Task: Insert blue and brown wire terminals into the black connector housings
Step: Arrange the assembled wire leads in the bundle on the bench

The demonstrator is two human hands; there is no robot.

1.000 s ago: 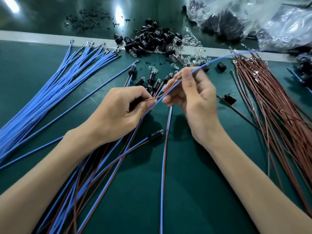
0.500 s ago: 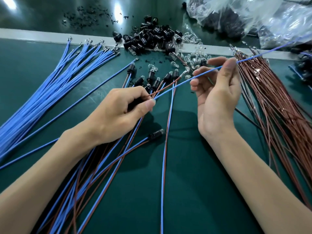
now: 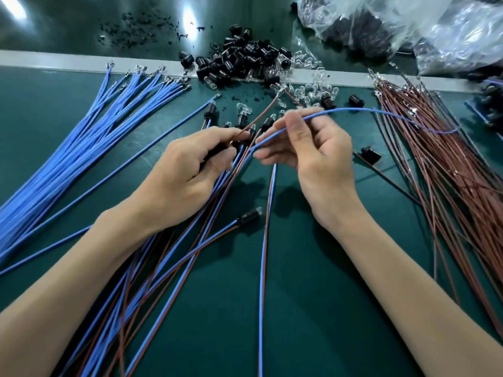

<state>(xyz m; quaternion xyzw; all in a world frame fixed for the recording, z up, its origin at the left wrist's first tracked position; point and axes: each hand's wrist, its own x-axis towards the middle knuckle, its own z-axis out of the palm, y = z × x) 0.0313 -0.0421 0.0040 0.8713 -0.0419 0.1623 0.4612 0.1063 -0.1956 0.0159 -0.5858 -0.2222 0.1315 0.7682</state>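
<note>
My left hand (image 3: 190, 170) grips a black connector housing (image 3: 239, 142) that is mostly hidden in its fingers, with a brown wire (image 3: 261, 115) running up and away from it. My right hand (image 3: 313, 148) pinches a blue wire (image 3: 353, 110) between thumb and fingers; the wire arches right over the brown bundle, and its near end points at the housing. A pile of loose black housings (image 3: 239, 63) lies at the back. Loose blue wires (image 3: 81, 148) fan out at left, loose brown wires (image 3: 449, 172) at right.
Finished blue-and-brown wire pairs with housings (image 3: 249, 216) lie spread under my forearms on the green mat (image 3: 326, 281). Clear glass bulbs (image 3: 313, 88) are scattered beside the housings. Plastic bags (image 3: 394, 28) sit at the back right. A lone housing on a wire (image 3: 370, 155) lies right of my hand.
My right hand slid out along the blue wire to the right, then came back toward the left hand, bringing the wire's near end close to the housing. The left hand barely moved.
</note>
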